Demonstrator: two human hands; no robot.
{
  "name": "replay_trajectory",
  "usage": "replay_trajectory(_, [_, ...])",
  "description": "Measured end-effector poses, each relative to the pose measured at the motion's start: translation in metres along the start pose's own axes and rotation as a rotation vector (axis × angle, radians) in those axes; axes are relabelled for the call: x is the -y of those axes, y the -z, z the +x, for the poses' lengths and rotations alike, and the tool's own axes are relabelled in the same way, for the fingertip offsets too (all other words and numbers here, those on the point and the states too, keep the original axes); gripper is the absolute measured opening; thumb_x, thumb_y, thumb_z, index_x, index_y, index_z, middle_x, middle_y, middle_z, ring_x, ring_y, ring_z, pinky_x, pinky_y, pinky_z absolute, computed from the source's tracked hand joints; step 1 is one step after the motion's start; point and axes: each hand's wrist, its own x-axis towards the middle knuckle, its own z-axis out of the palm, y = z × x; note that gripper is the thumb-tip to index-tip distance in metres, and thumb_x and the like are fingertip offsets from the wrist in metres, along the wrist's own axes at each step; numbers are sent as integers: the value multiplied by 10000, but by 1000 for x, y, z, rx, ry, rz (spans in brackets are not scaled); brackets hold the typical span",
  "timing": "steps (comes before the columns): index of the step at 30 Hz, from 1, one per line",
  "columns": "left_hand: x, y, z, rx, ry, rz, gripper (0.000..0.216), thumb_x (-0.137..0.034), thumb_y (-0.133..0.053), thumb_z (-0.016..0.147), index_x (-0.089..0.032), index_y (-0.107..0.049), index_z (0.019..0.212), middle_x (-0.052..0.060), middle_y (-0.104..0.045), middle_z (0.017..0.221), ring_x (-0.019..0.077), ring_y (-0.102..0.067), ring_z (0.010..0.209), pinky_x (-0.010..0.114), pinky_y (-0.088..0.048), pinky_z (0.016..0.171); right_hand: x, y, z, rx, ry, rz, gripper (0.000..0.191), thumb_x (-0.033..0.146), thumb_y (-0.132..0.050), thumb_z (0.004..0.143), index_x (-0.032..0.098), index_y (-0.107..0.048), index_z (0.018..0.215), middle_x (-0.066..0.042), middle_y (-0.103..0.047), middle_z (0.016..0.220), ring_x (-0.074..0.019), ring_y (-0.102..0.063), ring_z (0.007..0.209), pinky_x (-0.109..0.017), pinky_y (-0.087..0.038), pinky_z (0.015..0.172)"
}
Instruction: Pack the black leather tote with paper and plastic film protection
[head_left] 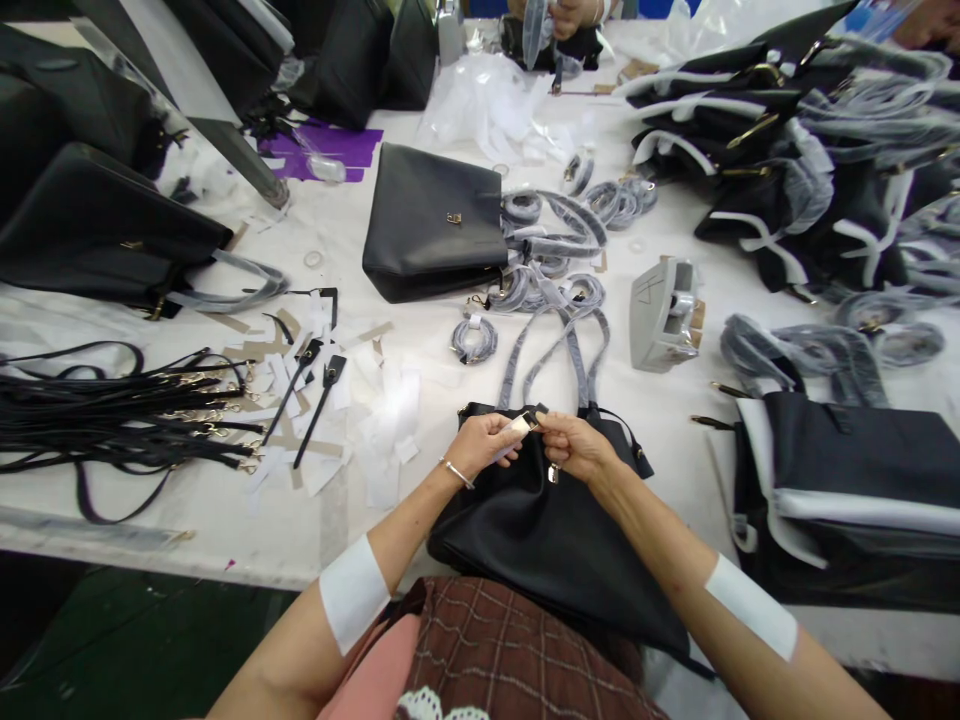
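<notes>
A black leather handbag [547, 540] lies at the table's near edge, partly over my lap, its wrapped handles [559, 345] stretching away from me. My left hand [484, 445] is closed in a pinch on a small pale strip of paper or tape [519, 427] at the bag's top edge. My right hand [574, 443] is also closed, its fingertips pinching the same strip from the right. A small metal charm [553, 473] hangs from the bag just below my right hand.
Another black bag [435, 220] lies mid-table beside coiled wrapped straps [547, 245]. Black straps with clasps [112, 415] and paper scraps [382, 410] lie to the left. A grey tape dispenser [660, 315] and stacked bags [847, 470] are to the right. Another person's hands [559, 18] work at the far edge.
</notes>
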Motion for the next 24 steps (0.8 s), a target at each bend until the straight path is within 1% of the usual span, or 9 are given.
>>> replay_trajectory(3, [0,4,1,150,144,-154,519,-559,-768,626,-105,-631,837,81,-681,734,130,-630,577,207,-490,491,4,0,-2,23,-13,-11,266,207,-788,635,144,-530,643,20,-584,624,12,-268,365,-113,-188,304])
replay_trajectory(5, [1,8,1,228,216,-221,562,-571,-789,592,-97,-640,855,91,-687,736,127,-633,571,195,-485,478,7,1,-4,36,-9,-18,292,210,-806,612,141,-523,628,23,-579,619,14,-266,369,-115,-185,308])
replay_trajectory(7, [2,10,1,284,262,-264,583,-566,-808,570,-90,-648,867,99,-692,742,128,-639,577,192,-494,484,7,1,-5,41,2,-23,324,224,-827,588,138,-516,615,29,-569,606,15,-266,375,-115,-188,315])
replay_trajectory(9, [4,10,2,305,280,-286,584,-555,-816,568,-85,-654,874,109,-697,759,135,-650,597,199,-511,507,6,2,-6,39,14,-26,351,242,-840,573,140,-506,605,36,-562,593,15,-265,379,-116,-187,319])
replay_trajectory(12, [6,3,3,237,243,-277,549,-536,-804,602,-81,-655,870,121,-704,779,150,-668,640,221,-535,560,3,1,-6,28,22,-29,359,255,-836,576,149,-494,605,41,-558,586,12,-259,378,-123,-177,318])
replay_trajectory(14, [8,-3,3,149,183,-258,539,-531,-806,601,-83,-652,856,117,-705,769,157,-673,646,234,-543,579,2,1,-6,23,18,-35,347,252,-827,583,153,-496,614,44,-552,582,9,-253,377,-129,-175,316])
replay_trajectory(19, [12,-15,2,-62,27,-221,524,-521,-823,564,-98,-648,819,86,-702,743,147,-666,615,233,-544,567,2,2,-6,-8,16,-73,346,257,-831,575,151,-506,625,31,-563,615,2,-288,392,-128,-168,314])
replay_trajectory(21, [14,-16,2,-110,-2,-239,513,-507,-827,564,-99,-650,819,77,-700,734,149,-668,627,237,-549,579,2,3,-6,-31,26,-95,352,270,-836,574,150,-508,619,25,-566,620,-3,-306,403,-125,-163,314])
replay_trajectory(24, [17,-17,2,-149,-13,-288,517,-503,-829,562,-98,-649,828,65,-695,711,154,-670,634,249,-555,595,1,4,-5,-55,43,-127,348,276,-836,579,149,-512,604,15,-569,621,-10,-320,416,-126,-159,314])
